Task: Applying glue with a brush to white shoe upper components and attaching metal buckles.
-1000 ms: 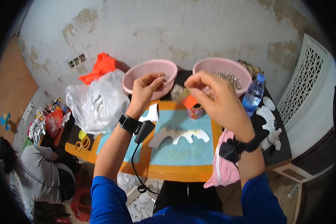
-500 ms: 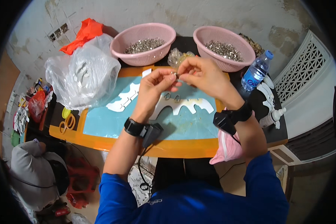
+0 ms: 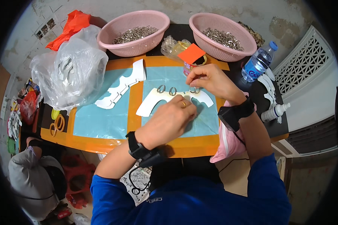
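Observation:
On the blue mat (image 3: 105,125) lies a white scalloped piece (image 3: 148,105), yellowish along its upper edge. Two oval metal rings (image 3: 172,91) stand along that edge, left of my hands. My right hand (image 3: 212,80) is closed in a pinch from above on another metal ring (image 3: 193,90), at the edge further right. My left hand (image 3: 172,118) bends over the middle of the white piece, its fingers curled down at the cut-outs; their tips are largely hidden. A gold-coloured finger ring shows on it.
Two pink baskets (image 3: 165,28) with metal rings stand at the back. Between them are an orange square (image 3: 192,54) and a small tub. White cut pieces (image 3: 118,92), a plastic bag (image 3: 82,63) and scissors (image 3: 59,123) lie left; a water bottle (image 3: 257,62) stands right.
My hands, earlier raised together around a small metal part, have come apart and down to the white piece. The left moved nearer me and right. The orange square now shows.

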{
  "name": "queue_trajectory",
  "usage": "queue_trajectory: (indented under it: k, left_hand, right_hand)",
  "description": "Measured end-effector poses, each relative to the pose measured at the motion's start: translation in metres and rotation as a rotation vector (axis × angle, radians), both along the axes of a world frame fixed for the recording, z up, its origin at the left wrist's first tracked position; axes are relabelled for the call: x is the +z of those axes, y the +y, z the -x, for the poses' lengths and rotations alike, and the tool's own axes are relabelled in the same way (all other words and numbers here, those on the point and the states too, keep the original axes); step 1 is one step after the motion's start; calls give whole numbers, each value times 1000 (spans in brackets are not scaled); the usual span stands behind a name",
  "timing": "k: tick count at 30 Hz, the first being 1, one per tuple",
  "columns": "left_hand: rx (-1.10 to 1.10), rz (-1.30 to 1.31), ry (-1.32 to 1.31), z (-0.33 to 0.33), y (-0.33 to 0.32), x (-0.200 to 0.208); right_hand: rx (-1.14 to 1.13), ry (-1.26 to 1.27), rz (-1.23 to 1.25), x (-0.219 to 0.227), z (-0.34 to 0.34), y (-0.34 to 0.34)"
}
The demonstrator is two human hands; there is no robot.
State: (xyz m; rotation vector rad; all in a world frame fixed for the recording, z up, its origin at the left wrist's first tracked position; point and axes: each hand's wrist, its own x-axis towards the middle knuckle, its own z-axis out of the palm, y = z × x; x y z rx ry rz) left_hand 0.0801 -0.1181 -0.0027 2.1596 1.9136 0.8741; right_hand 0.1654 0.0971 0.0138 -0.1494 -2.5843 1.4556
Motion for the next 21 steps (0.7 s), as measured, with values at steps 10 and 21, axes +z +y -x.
queue_trajectory:
  k: [10,21]
  left_hand:
    - [4,-68,218,-17,3,-13]
    - [31,14,193,-21,-1,-13]
  right_hand:
    - [-49,117,-15,-28,13,-9]
    - [-103,170,-72,-35,14,-17]
